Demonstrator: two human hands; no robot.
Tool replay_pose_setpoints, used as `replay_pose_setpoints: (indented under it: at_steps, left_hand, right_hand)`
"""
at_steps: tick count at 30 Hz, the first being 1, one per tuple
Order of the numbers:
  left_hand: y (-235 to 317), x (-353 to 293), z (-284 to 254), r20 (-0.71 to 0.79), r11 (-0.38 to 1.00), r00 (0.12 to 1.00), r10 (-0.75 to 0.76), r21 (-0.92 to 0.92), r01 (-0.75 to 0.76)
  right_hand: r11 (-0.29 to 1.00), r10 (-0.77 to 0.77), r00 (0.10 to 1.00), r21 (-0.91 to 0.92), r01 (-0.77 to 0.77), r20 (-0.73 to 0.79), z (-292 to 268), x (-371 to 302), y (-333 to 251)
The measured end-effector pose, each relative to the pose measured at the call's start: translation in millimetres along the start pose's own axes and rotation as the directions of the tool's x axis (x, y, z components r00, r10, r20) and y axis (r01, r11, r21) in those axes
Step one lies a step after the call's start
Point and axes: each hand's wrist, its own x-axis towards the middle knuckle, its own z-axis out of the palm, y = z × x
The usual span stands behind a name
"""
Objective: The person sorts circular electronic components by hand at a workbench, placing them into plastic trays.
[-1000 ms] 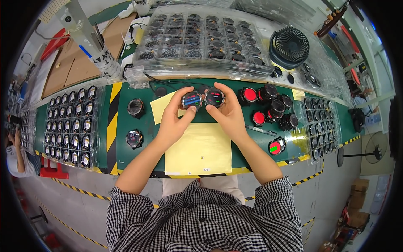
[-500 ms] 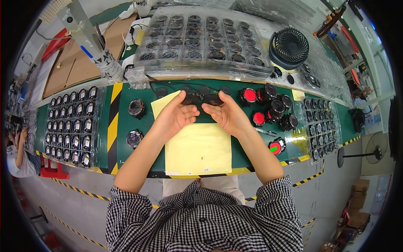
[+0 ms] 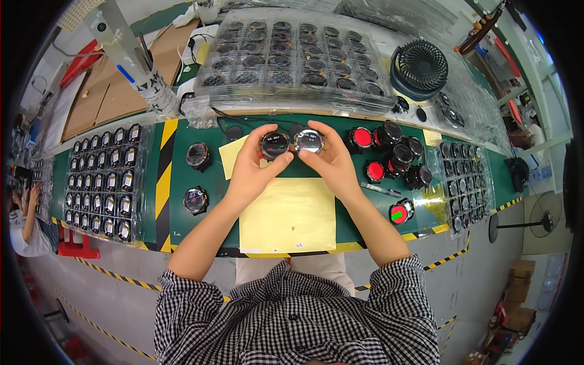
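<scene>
Two round strapless smartwatches are held side by side above the bench, their dark faces turned up and showing small lit marks. My left hand (image 3: 257, 172) grips the left smartwatch (image 3: 275, 145), with the thumb along its near rim. The right smartwatch (image 3: 309, 140) is in my right hand (image 3: 333, 163), thumb at the near edge and fingers round the far side. The two cases almost touch; I cannot tell if they do. Below my hands lies a yellow sheet (image 3: 288, 219). Two more smartwatches, one farther (image 3: 198, 156) and one nearer (image 3: 195, 200), rest left of my forearm.
Right of my hands stand several round watches, some with red faces (image 3: 361, 137), and a pen (image 3: 380, 190). Clear trays of watch parts sit at left (image 3: 103, 182), right (image 3: 465, 185) and back (image 3: 295, 58). A black fan (image 3: 420, 68) stands back right. Thin black cables run behind my hands.
My hands have turned over: the palms faced up with the watches seen dark and tilted away. Now both screens face up, lit, with my thumbs on the near rims.
</scene>
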Motion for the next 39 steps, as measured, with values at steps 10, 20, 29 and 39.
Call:
replay_pose_setpoints:
  at_steps: [10, 20, 29, 39]
  left_hand:
    - [-16.1, 8.7, -30.3, 0.241, 0.683, 0.871, -0.428, -0.545, 0.486]
    - [-1.2, 0.6, -8.4, -0.027, 0.979, 0.986, -0.167, -0.128, 0.162]
    - [-2.7, -2.1, -4.0, 0.01, 0.991, 0.992, -0.127, -0.042, 0.127]
    - [4.2, -4.5, -4.9, 0.016, 0.995, 0.995, -0.097, -0.022, 0.097]
  right_hand:
    - [0.698, 0.49, 0.852, 0.503, -0.509, 0.182, -18.2, 7.2, -4.8]
    - [0.98, 0.192, 0.981, 0.055, -0.193, 0.026, -1.2, -3.2, -9.4]
    - [0.994, 0.1, 0.995, -0.044, -0.1, 0.007, 1.2, -5.0, -10.7]
    - [0.997, 0.074, 0.997, -0.034, -0.074, 0.007, 2.3, -6.9, -11.5]
